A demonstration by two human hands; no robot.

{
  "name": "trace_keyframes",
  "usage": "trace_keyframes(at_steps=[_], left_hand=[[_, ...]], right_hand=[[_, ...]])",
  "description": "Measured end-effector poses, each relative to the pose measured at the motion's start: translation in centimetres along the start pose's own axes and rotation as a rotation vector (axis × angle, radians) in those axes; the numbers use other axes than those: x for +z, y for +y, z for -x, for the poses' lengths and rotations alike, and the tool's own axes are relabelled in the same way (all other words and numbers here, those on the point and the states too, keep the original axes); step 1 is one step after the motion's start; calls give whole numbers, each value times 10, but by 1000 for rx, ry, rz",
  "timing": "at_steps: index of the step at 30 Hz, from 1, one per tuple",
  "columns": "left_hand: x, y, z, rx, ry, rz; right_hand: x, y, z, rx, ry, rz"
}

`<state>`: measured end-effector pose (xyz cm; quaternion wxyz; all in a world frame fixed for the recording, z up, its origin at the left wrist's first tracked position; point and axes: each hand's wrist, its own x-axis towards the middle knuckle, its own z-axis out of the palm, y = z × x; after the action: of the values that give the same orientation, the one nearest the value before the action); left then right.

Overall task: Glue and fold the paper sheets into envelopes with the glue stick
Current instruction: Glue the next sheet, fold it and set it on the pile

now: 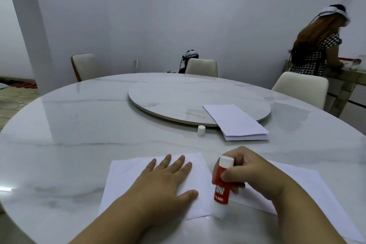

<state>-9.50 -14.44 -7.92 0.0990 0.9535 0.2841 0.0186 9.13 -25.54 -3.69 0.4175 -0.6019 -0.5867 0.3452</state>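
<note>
Your right hand (pixel 251 172) grips the red glue stick (pixel 222 182), uncapped tip down on the paper sheet (pixel 126 176) near the table's (pixel 79 125) near edge; your left hand (pixel 168 178) lies flat, fingers spread, pressing that sheet; the white cap (pixel 201 130) and folded envelopes (pixel 237 123) sit by the turntable's (pixel 168 95) near rim.

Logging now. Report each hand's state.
Left hand: open, flat on the paper sheet.
Right hand: closed on the glue stick.
</note>
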Motion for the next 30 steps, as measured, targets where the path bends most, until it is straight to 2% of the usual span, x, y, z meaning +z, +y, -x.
trace_keyframes(at_steps=[2,6,10,12,14,18,22,27,30], left_hand=[[1,0,1,11,22,5],[3,6,3,31,52,10],[4,14,0,63,33,19],[3,15,-3,73,10,1],[3,13,-5,83,-3,-7],[1,12,-7,101,-31,-8],[-2,12,-10,106,-56,-4],[-2,11,-10,110,-67,6],[-3,10,-10,109,-65,5]], right_hand=[[-7,2,2,-86,-18,-219],[-16,5,-3,-245,226,-706],[-7,0,-28,-132,401,-737],[-3,-7,-46,-71,424,-720],[-1,-13,-66,-1,485,-611],[4,-13,-108,113,686,-56],[9,10,-135,220,711,347],[14,34,-143,301,763,562],[12,33,-135,216,799,473]])
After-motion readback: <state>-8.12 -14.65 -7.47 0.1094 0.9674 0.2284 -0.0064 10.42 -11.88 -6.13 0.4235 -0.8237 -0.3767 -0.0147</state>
